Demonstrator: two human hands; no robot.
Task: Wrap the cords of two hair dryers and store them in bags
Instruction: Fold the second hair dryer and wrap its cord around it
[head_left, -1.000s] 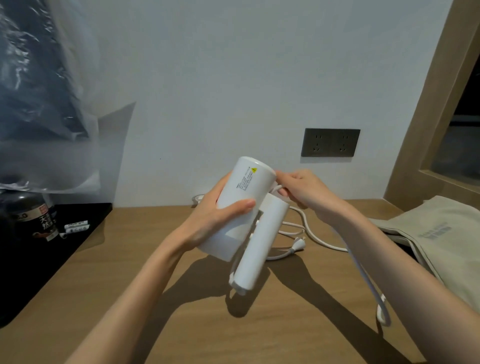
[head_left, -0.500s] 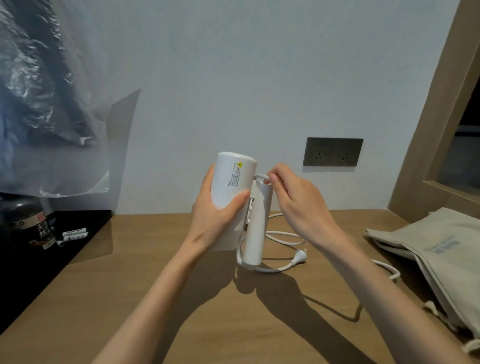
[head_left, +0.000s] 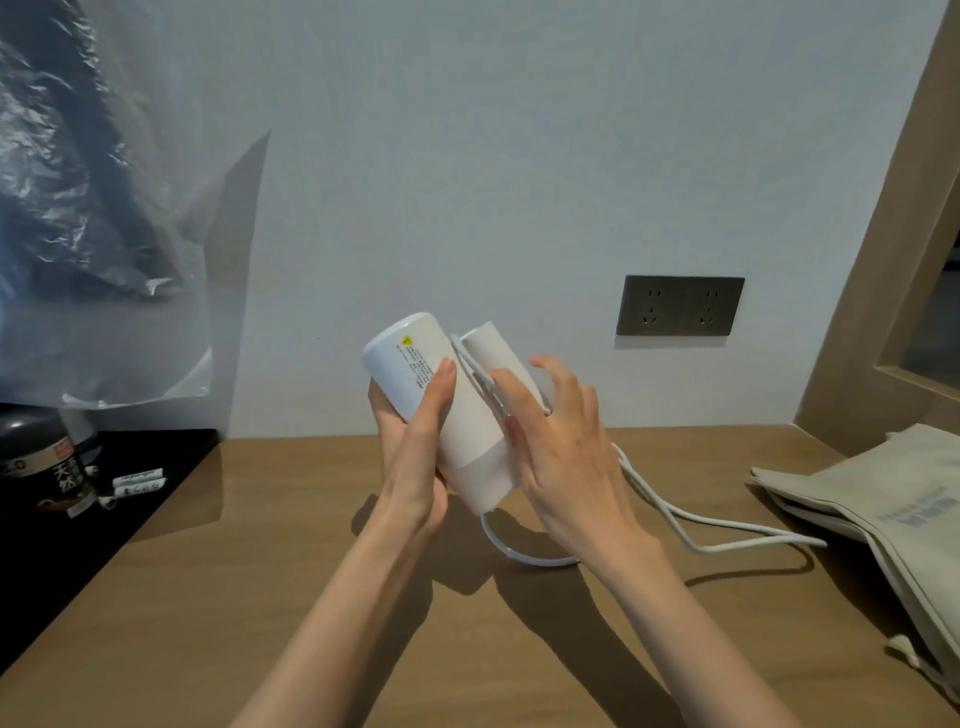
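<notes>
In the head view, the left hand (head_left: 415, 457) grips the barrel of the white cylindrical plastic hair dryer (head_left: 410, 358), with its thumb laid along the printed label. It holds the dryer in the air above the brown wooden tabletop (head_left: 260, 571).

Half a second ago the dryer stood nearly upright. It now leans with its closed end up and to the left, and its white folded handle (head_left: 493, 353) lies alongside the barrel.

The right hand (head_left: 566, 457) was pinching a loop of cord at the top of the handle. It has now flattened out, with its fingers spread and fairly straight over the handle, pressing the thin white power cord (head_left: 748, 545) against it. Whether a strand is also caught between two fingers cannot be told.

The cord runs down between barrel and handle. One loop hangs below the dryer, and the rest trails right across the tabletop towards the beige canvas drawstring bag (head_left: 883, 499). The plug seen on the table earlier is now out of sight.

This suggests one turn has just been laid and most of the cord still needs winding. Bagging has not yet begun, and no second dryer is in view.
</notes>
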